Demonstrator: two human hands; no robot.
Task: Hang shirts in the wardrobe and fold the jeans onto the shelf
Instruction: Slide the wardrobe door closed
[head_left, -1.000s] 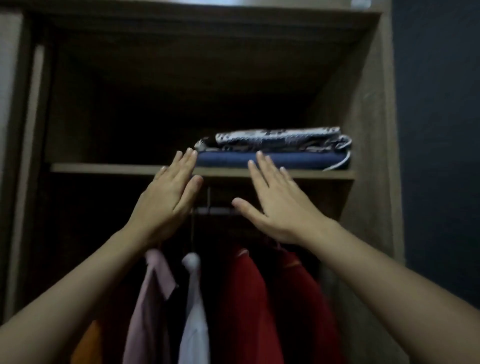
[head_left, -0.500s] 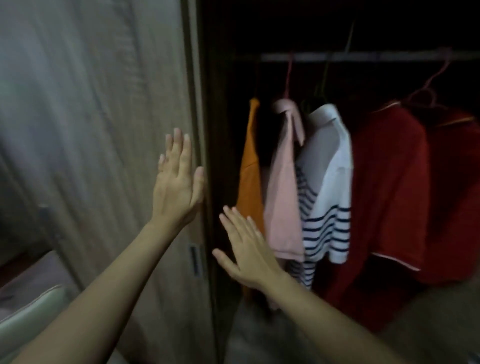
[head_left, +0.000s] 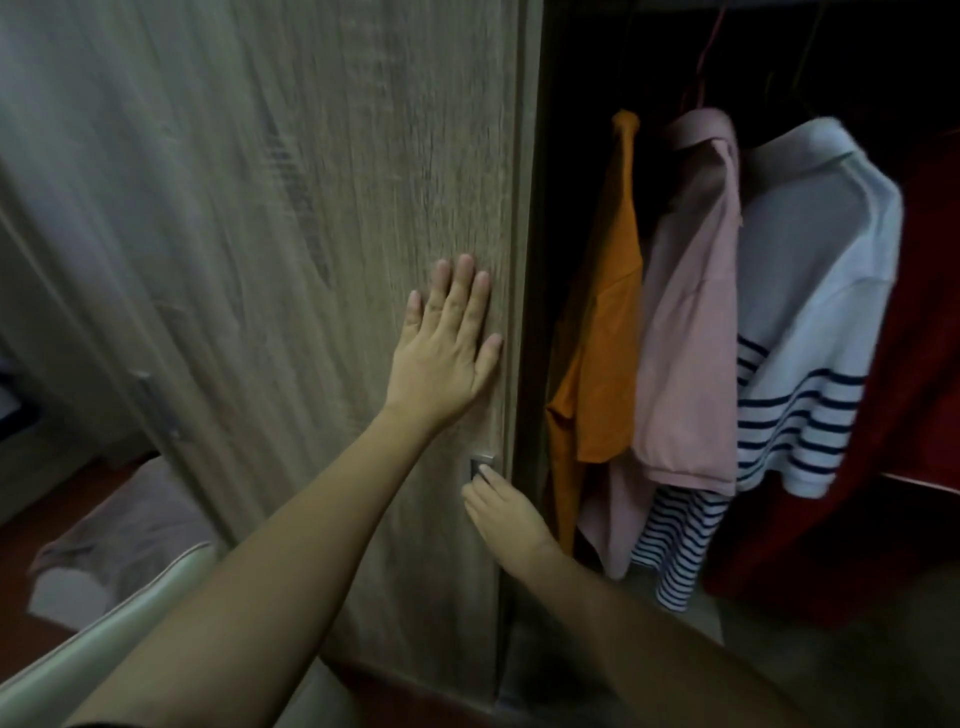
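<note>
pale green cushion (head_left: 104, 639), crumpled grey cloth (head_left: 124, 525)

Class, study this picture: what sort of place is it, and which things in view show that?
Most likely a bedroom, at an open wardrobe: a wood-grain wardrobe door, with an orange shirt, pink shirt and striped shirt hanging side by side inside.

**Q:** Your hands?
**A:** Your left hand (head_left: 441, 358) lies flat on the wardrobe door (head_left: 260, 260); your right hand (head_left: 501, 512), at its 5 o'clock, touches the door handle (head_left: 482, 464).
**Q:** The shirts (head_left: 685, 332)?
**A:** Hanging side by side inside, at 3 o'clock from your left hand.
</note>
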